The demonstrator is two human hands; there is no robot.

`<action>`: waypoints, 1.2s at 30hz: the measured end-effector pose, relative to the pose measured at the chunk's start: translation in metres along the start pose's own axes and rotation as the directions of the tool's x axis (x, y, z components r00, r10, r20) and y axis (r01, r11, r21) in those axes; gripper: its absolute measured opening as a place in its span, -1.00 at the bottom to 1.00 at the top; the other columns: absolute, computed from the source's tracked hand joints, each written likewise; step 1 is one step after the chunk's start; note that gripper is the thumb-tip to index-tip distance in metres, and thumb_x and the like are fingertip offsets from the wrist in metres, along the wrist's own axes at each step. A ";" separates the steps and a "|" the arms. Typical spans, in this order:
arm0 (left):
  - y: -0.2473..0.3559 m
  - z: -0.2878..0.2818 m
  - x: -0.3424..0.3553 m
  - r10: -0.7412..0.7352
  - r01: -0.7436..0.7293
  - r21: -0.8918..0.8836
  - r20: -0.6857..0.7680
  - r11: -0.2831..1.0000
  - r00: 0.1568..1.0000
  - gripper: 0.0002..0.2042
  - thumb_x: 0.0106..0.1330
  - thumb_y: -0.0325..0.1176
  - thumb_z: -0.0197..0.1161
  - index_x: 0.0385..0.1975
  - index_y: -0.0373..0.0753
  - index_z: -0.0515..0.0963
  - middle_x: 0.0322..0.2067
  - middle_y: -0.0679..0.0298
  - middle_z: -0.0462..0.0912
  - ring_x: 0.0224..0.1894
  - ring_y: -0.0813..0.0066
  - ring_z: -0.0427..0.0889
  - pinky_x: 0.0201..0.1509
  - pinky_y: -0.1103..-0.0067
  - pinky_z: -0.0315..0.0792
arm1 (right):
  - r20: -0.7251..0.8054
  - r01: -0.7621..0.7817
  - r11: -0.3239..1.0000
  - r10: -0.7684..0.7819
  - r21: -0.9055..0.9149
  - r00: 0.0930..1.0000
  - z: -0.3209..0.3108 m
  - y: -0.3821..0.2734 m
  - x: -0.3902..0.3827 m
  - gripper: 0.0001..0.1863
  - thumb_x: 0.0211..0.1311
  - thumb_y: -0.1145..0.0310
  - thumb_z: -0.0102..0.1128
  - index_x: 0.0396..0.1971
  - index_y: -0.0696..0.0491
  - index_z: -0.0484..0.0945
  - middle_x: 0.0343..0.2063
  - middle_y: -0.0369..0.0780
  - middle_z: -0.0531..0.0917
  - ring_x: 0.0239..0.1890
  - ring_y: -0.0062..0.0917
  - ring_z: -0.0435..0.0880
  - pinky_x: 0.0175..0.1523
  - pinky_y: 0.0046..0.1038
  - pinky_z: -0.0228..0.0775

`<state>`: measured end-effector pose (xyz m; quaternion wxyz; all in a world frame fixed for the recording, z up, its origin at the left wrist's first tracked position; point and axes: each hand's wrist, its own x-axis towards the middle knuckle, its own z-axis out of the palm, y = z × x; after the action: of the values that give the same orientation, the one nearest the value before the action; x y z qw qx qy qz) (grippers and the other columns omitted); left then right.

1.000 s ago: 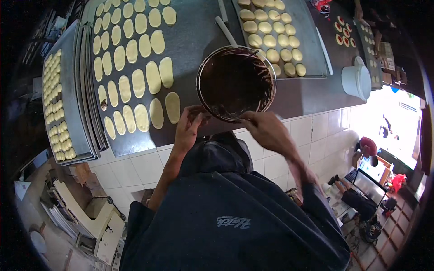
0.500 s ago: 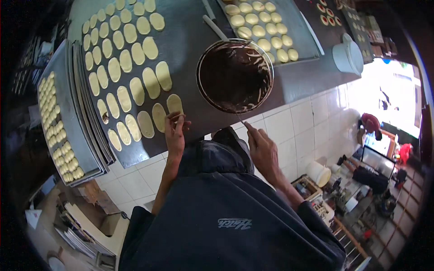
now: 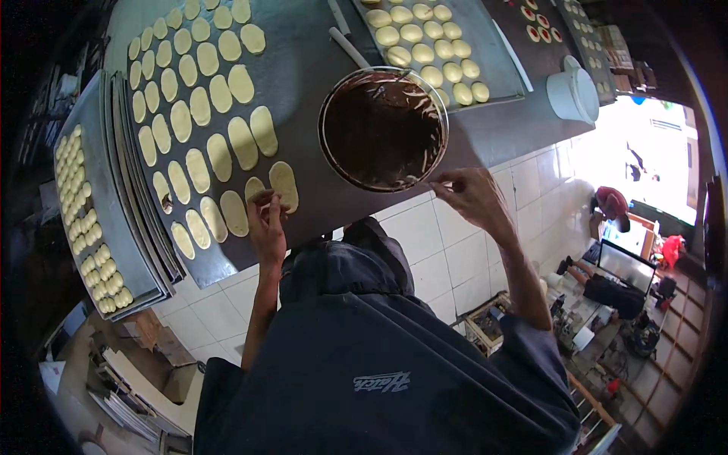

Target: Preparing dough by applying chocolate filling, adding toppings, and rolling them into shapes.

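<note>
2 arms [image 3: 525, 282] are stretched forward, the left hand [image 3: 268, 229] loosely bent, the right hand [image 3: 475, 200] pinched and turned inward

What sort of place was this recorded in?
Probably a small bakery or dough workshop: flat, pale-yellow oval dough pieces lie in rows on a dark, smooth worktop, beside a round, metal-rimmed bowl of dark-brown paste and a grey, flat tray of rounded yellow buns.

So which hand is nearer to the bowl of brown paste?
Right. The right hand is just beside the near right edge of the bowl; the left hand is farther off, left of the bowl, at the dough ovals.
</note>
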<state>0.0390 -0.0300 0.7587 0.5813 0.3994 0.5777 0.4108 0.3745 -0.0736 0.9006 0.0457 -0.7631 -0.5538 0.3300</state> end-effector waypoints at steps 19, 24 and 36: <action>-0.053 -0.056 -0.050 -0.053 -0.030 -0.104 -0.714 0.994 0.698 -0.69 0.36 -0.30 0.12 0.00 -0.27 0.29 -0.21 0.17 0.47 -0.38 0.52 0.53 -0.38 0.66 0.32 | 0.274 -0.203 0.439 -0.104 0.875 0.956 0.022 -0.057 0.035 -0.75 0.26 0.35 0.15 -0.14 0.16 0.59 -0.64 -0.42 0.41 -0.62 -0.77 0.23 -0.51 -0.74 0.02; -0.142 -0.150 -0.071 -0.224 0.159 -0.177 -0.909 0.971 0.352 -0.63 0.37 -0.23 0.13 0.02 -0.29 0.24 -0.17 0.09 0.43 -0.29 0.44 0.51 -0.23 0.57 0.40 | 0.300 -0.141 0.436 -0.321 0.889 0.898 0.068 -0.160 0.069 -0.74 0.30 0.37 0.08 -0.09 0.15 0.57 -0.60 -0.41 0.43 -0.61 -0.79 0.24 -0.51 -0.73 0.04; -0.152 -0.221 -0.076 -0.459 0.244 -0.390 -0.721 0.888 0.519 -0.56 0.36 -0.18 0.18 -0.02 -0.35 0.19 -0.16 0.01 0.41 -0.32 0.33 0.59 -0.20 0.54 0.56 | 0.150 0.314 0.795 -0.446 0.519 0.882 0.279 -0.271 0.130 -0.75 0.27 0.40 0.11 -0.07 0.03 0.58 -0.53 -0.33 0.52 -0.54 -0.63 0.41 -0.42 -0.58 0.26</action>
<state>-0.1791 -0.1562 0.6387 0.3758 -0.0263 0.7899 0.4840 0.0208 0.0614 0.7433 0.2249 -0.5481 -0.5982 0.5396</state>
